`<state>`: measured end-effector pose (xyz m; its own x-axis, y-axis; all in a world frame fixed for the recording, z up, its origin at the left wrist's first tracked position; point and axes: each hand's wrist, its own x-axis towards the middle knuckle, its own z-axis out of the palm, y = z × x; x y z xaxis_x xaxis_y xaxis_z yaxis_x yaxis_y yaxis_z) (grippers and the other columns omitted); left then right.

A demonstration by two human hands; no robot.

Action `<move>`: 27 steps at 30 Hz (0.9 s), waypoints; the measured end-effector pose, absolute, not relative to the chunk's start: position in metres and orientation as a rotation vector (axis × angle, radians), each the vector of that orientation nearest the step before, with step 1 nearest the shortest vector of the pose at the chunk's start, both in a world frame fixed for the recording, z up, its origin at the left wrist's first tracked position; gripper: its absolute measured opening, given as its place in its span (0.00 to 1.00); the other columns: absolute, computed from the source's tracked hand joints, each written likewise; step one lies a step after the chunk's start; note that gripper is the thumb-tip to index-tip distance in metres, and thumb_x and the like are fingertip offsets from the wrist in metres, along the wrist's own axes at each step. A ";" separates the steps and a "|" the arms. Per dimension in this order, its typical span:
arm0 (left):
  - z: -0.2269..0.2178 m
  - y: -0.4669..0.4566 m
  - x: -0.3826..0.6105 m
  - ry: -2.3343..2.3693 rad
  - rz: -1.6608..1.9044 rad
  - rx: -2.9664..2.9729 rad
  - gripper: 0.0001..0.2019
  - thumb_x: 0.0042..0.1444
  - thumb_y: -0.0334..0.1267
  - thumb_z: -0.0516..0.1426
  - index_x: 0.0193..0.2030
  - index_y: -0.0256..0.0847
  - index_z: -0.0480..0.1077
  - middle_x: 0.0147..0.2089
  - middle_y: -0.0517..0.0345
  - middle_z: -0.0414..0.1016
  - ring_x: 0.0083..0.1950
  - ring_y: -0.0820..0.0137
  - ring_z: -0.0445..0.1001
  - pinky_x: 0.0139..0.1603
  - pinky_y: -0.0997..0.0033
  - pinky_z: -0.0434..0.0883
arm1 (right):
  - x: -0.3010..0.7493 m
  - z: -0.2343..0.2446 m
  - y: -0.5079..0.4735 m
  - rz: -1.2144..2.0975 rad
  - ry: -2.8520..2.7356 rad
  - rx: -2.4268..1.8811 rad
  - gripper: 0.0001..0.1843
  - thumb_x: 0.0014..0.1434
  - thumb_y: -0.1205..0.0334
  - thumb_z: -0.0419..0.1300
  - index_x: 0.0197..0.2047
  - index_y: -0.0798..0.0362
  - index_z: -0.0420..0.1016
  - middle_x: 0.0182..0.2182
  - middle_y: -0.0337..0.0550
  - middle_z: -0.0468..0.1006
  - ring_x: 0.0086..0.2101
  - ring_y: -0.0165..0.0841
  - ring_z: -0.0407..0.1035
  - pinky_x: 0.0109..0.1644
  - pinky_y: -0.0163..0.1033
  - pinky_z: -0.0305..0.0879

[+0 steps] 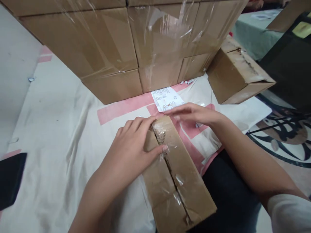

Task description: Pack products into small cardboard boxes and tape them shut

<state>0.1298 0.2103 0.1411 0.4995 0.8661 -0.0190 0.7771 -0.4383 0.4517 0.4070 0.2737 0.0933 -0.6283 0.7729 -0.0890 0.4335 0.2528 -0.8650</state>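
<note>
A long cardboard box lies in front of me, its near end by my dark-clothed leg. A split seam runs along its top, with clear tape stuck across it. My left hand grips the box near its far end, thumb pressed on the top by the seam and fingers over the left side. Just beyond the far right corner, my right hand is held with its fingers stretched out, nothing visible in it. Whether its fingertips touch the box, I cannot tell. A printed white paper lies beyond the hands.
A tall stack of taped cardboard boxes rises directly ahead. Another worn box stands at the right. Beneath lies a white and pink sheet. A dark flat object is at the left edge. Part of another person's hand shows top right.
</note>
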 end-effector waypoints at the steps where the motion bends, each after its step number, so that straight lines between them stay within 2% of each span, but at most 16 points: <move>1: 0.143 0.210 0.126 1.369 0.277 2.354 0.33 0.61 0.59 0.58 0.70 0.54 0.57 0.62 0.52 0.70 0.61 0.51 0.68 0.59 0.47 0.67 | 0.405 0.085 0.280 1.087 -2.134 -1.263 0.24 0.68 0.59 0.55 0.65 0.52 0.72 0.61 0.52 0.74 0.60 0.44 0.67 0.64 0.54 0.65; 3: 0.146 0.210 0.119 1.402 0.237 2.382 0.34 0.60 0.61 0.57 0.70 0.53 0.57 0.62 0.51 0.70 0.59 0.51 0.69 0.59 0.47 0.67 | 0.398 0.069 0.291 0.582 -2.087 -1.494 0.23 0.66 0.63 0.54 0.62 0.55 0.75 0.64 0.55 0.72 0.64 0.49 0.62 0.67 0.59 0.60; 5: 0.148 0.209 0.111 1.453 0.197 2.403 0.37 0.59 0.64 0.57 0.70 0.51 0.58 0.62 0.49 0.71 0.57 0.49 0.71 0.57 0.46 0.67 | 0.392 0.055 0.304 0.292 -2.145 -1.588 0.25 0.64 0.67 0.54 0.63 0.58 0.74 0.66 0.57 0.69 0.65 0.51 0.58 0.69 0.60 0.56; 8: 0.150 0.208 0.105 1.526 0.135 2.397 0.40 0.56 0.67 0.57 0.70 0.50 0.59 0.61 0.48 0.73 0.53 0.47 0.73 0.54 0.46 0.68 | 0.389 0.040 0.327 0.312 -2.238 -1.675 0.28 0.66 0.69 0.50 0.68 0.61 0.68 0.63 0.58 0.72 0.60 0.48 0.63 0.66 0.54 0.58; 11: 0.152 0.208 0.105 1.542 0.103 2.387 0.39 0.56 0.67 0.57 0.69 0.50 0.60 0.59 0.48 0.74 0.52 0.47 0.74 0.52 0.47 0.68 | 0.394 0.031 0.348 0.352 -2.237 -1.818 0.30 0.67 0.70 0.46 0.70 0.59 0.65 0.60 0.58 0.74 0.56 0.49 0.64 0.62 0.51 0.60; 18: 0.155 0.208 0.107 1.521 0.081 2.394 0.37 0.57 0.67 0.56 0.69 0.52 0.60 0.56 0.51 0.75 0.51 0.49 0.74 0.49 0.50 0.68 | 0.393 0.028 0.357 0.281 -2.244 -1.915 0.25 0.68 0.66 0.49 0.64 0.52 0.75 0.55 0.57 0.70 0.53 0.48 0.63 0.56 0.47 0.62; 22: 0.157 0.207 0.107 1.530 0.071 2.382 0.37 0.58 0.68 0.55 0.68 0.50 0.61 0.56 0.50 0.75 0.51 0.49 0.73 0.51 0.49 0.68 | 0.381 0.036 0.351 0.279 -2.231 -2.019 0.20 0.67 0.60 0.54 0.57 0.54 0.79 0.50 0.57 0.75 0.49 0.45 0.68 0.53 0.45 0.63; 24: 0.158 0.206 0.107 1.525 0.061 2.379 0.37 0.58 0.68 0.55 0.68 0.50 0.61 0.56 0.49 0.74 0.52 0.48 0.73 0.52 0.48 0.68 | 0.375 0.039 0.348 0.182 -2.255 -2.015 0.18 0.66 0.58 0.56 0.53 0.55 0.80 0.49 0.58 0.75 0.49 0.47 0.68 0.53 0.47 0.62; 27: 0.159 0.204 0.107 1.527 0.049 2.378 0.36 0.58 0.67 0.55 0.68 0.51 0.61 0.56 0.50 0.74 0.52 0.48 0.73 0.53 0.47 0.67 | 0.369 0.037 0.344 0.058 -2.355 -1.878 0.21 0.65 0.60 0.56 0.57 0.56 0.77 0.53 0.61 0.71 0.52 0.51 0.65 0.56 0.50 0.59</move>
